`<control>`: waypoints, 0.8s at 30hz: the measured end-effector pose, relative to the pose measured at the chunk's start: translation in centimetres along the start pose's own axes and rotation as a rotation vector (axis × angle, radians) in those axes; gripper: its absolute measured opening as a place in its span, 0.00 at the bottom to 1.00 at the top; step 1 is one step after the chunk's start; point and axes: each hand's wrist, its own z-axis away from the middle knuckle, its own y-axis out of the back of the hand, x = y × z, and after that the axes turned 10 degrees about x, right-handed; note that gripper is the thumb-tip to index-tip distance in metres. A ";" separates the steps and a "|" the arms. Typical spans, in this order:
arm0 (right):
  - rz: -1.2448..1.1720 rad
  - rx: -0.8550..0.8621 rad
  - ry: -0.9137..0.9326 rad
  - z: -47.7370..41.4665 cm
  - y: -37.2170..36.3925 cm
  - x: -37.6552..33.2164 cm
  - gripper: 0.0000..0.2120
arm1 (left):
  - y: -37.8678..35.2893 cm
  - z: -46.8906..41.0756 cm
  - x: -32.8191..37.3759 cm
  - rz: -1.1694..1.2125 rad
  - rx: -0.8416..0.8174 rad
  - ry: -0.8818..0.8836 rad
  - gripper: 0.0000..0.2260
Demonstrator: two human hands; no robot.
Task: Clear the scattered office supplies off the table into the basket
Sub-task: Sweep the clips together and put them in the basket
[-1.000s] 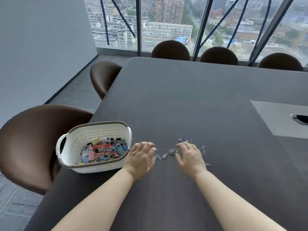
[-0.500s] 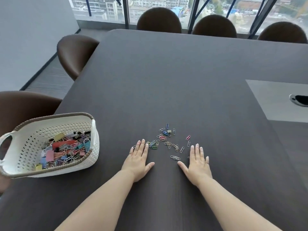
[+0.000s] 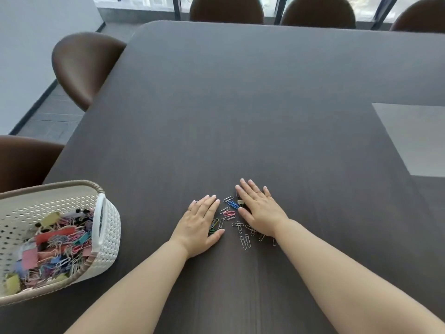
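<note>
Several coloured and silver paper clips lie in a small cluster on the dark table, between my two hands. My left hand lies flat, palm down, on the cluster's left side and covers a few clips. Flat on the right side is my right hand, partly over some clips, a small binder clip beside its index finger. Neither hand holds anything. The white perforated basket stands at the table's left edge, holding many clips and binder clips.
Brown chairs stand along the left side and the far edge of the table. A light grey panel is set into the table at the right.
Both hands have slid forward and inward onto the paper clips, bunching them closer together. The camera has tilted down and the basket now sits further left in view.
</note>
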 end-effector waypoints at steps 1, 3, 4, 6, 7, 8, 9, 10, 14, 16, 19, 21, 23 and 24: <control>-0.004 -0.017 0.046 -0.5 0.0 -0.5 0.27 | -0.2 0.2 -0.1 0.009 0.037 -0.013 0.30; -0.026 -0.010 0.102 -0.5 -0.1 -1.4 0.24 | -0.4 0.7 -0.1 0.070 0.101 -0.019 0.25; -0.033 0.006 0.119 -0.1 -0.2 -1.6 0.24 | -0.3 1.0 0.1 0.101 0.133 -0.021 0.23; -0.064 0.032 0.158 1.4 -0.4 -1.9 0.23 | -0.3 1.6 0.4 0.114 0.199 -0.067 0.19; -0.095 0.042 0.165 2.5 -0.6 -1.8 0.23 | -0.3 1.8 0.6 0.107 0.223 -0.103 0.18; -0.133 0.079 0.157 3.7 -0.8 -1.7 0.24 | -0.3 2.0 0.7 0.103 0.238 -0.136 0.18; -0.150 0.147 0.138 4.8 -1.1 -1.6 0.25 | -0.3 2.1 0.8 0.099 0.248 -0.158 0.19; -0.152 0.243 0.104 5.7 -1.4 -1.2 0.25 | -0.4 2.1 0.8 0.091 0.242 -0.163 0.21; -0.049 0.286 -0.118 8.3 -1.9 0.1 0.40 | -0.2 1.1 0.8 -0.045 0.067 -0.111 0.36; 0.029 0.149 -0.175 9.0 -2.3 0.3 0.53 | -0.3 0.4 1.0 -0.086 -0.059 -0.106 0.38; 0.092 0.131 -0.215 8.5 -2.6 0.0 0.55 | -0.7 -0.3 1.8 -0.095 -0.085 -0.115 0.36; 0.073 0.140 -0.189 7.3 -2.5 -0.1 0.55 | -0.6 -0.3 2.0 -0.037 -0.009 -0.120 0.32; 0.030 0.186 -0.150 5.8 -2.2 -0.2 0.55 | -1.1 0.0 2.0 0.063 0.138 -0.166 0.23; 0.014 0.261 -0.121 5.1 -2.2 -0.2 0.51 | -1.5 0.2 1.9 0.106 0.233 -0.180 0.18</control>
